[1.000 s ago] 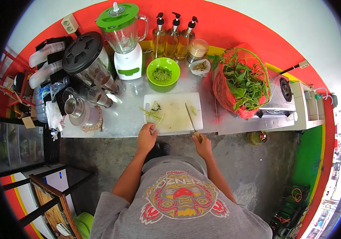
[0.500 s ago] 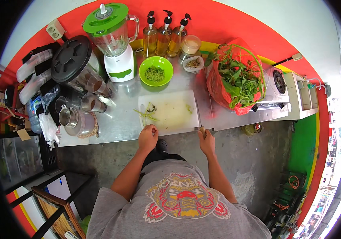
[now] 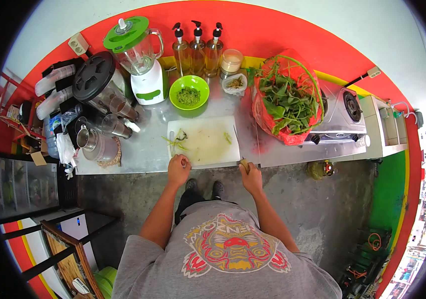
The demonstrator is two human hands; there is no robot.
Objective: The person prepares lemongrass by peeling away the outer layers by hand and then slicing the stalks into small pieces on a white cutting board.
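Observation:
A white cutting board [image 3: 205, 149] lies on the steel counter in front of me. Thin green stems [image 3: 176, 142] rest on its left side, and a few green scraps [image 3: 227, 137] on its right. At the board's front left corner is my left hand [image 3: 178, 170], fingers curled closed; whatever may be in them is hidden. My right hand [image 3: 251, 178] grips a knife [image 3: 244, 163] by its brownish handle, just off the front right corner; the blade is hardly visible. Behind the board stands a green bowl [image 3: 204, 102] holding chopped greens [image 3: 188, 95].
Right of the board, a red plastic bag [image 3: 262, 119] is full of leafy stems [image 3: 290, 102], beside a gas stove [image 3: 337, 127]. A blender [image 3: 148, 82], pump bottles [image 3: 198, 57] and a small bag of brownish bits [image 3: 235, 84] line the back. Cups and jugs [image 3: 101, 147] crowd the left.
The view has shifted slightly, showing both my feet now. Both hands stay near the board's front corners, and the knife's blade shows less than before. The stems and scraps look unmoved.

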